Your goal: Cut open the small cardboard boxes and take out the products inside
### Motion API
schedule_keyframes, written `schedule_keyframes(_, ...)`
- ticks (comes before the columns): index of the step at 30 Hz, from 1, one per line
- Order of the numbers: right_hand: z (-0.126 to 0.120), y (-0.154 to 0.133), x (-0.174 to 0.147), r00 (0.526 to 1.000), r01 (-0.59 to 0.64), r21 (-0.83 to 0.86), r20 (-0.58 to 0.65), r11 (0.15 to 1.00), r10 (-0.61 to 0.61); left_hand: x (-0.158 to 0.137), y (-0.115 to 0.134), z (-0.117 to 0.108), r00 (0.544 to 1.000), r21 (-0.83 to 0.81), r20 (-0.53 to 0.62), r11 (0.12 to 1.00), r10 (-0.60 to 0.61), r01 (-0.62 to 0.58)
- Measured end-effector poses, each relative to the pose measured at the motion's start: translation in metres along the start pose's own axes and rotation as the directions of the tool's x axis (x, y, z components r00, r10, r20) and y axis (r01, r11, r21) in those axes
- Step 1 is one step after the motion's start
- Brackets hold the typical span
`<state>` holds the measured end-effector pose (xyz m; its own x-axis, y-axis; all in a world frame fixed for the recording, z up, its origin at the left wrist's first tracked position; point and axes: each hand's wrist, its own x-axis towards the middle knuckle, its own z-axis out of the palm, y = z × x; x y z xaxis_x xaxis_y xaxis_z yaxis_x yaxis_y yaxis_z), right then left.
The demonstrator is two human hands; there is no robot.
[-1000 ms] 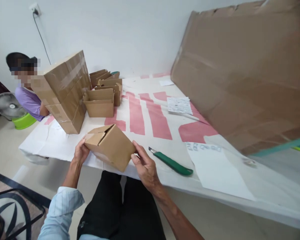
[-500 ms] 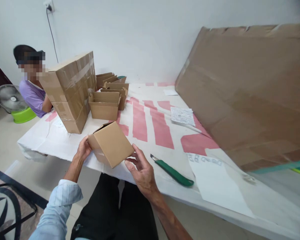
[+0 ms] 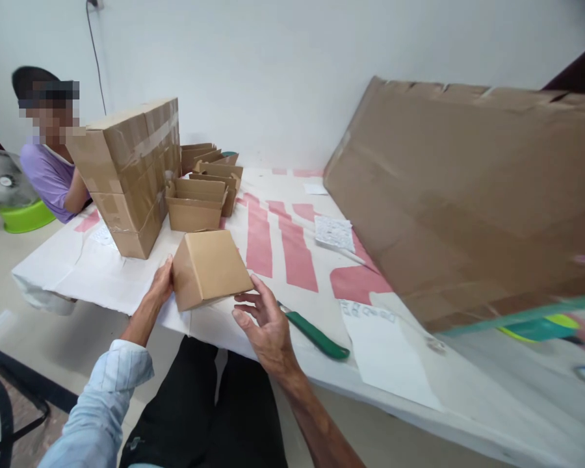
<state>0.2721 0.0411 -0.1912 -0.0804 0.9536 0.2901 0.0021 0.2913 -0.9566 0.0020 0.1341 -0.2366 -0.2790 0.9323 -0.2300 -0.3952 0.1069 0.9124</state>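
A small brown cardboard box [image 3: 217,265] is held tilted above the near table edge, one plain face turned up toward me. My left hand [image 3: 162,281] grips its left side, the fingers partly hidden by the box. At the lower right corner, my right hand [image 3: 263,318] has curled fingertips against the box, with the thumb apart from it. Just right of that hand lies a green-handled utility knife [image 3: 319,336], its blade end partly hidden behind the fingers. Behind the held box stand several open small cardboard boxes [image 3: 195,213].
A taped stack of cartons [image 3: 131,175] stands at left, with a person [image 3: 51,172] behind it. A large cardboard sheet [image 3: 458,201] leans at right. A white paper [image 3: 385,351] and a patterned pad [image 3: 334,233] lie on the table [image 3: 487,390]. A fan [image 3: 7,182] stands at far left.
The cardboard box has turned in my hands, so its top face sits squarer to me and the dark gap at its upper edge no longer shows. My view has swung slightly right.
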Motion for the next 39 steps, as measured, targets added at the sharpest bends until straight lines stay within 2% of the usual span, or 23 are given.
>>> schedule_keyframes(7, -0.033, 0.006, 0.013, 0.995, -0.088, -0.043, -0.059, 0.995, 0.085, -0.006, 0.012, 0.016, 0.983, 0.191, 0.002, 0.965, 0.185, -0.182)
schedule_keyframes(14, -0.064, 0.015, 0.025, 0.977, -0.182, -0.132, -0.136, 0.974, 0.165, -0.007, 0.02, 0.038, 0.969, 0.275, 0.1, 0.929, 0.228, -0.247)
schedule_keyframes(21, -0.081, 0.025, 0.028, 0.937, -0.319, 0.013, -0.149, 0.948, 0.317, -0.008, 0.014, 0.052, 0.956, 0.217, 0.218, 0.946, 0.195, -0.242)
schedule_keyframes(30, -0.088, 0.041, 0.026, 0.931, -0.33, 0.064, -0.141, 0.942, 0.336, -0.011, -0.002, 0.053, 0.916, 0.041, 0.386, 0.99, 0.107, -0.133)
schedule_keyframes(34, -0.093, 0.046, 0.022, 0.935, -0.33, 0.098, -0.103, 0.939, 0.34, -0.014, -0.001, 0.053, 0.897, -0.053, 0.431, 0.995, 0.098, -0.083)
schedule_keyframes(39, -0.1, 0.051, 0.019, 0.918, -0.384, 0.144, -0.046, 0.912, 0.394, -0.012, -0.001, 0.051, 0.907, -0.026, 0.41, 0.995, 0.101, -0.1)
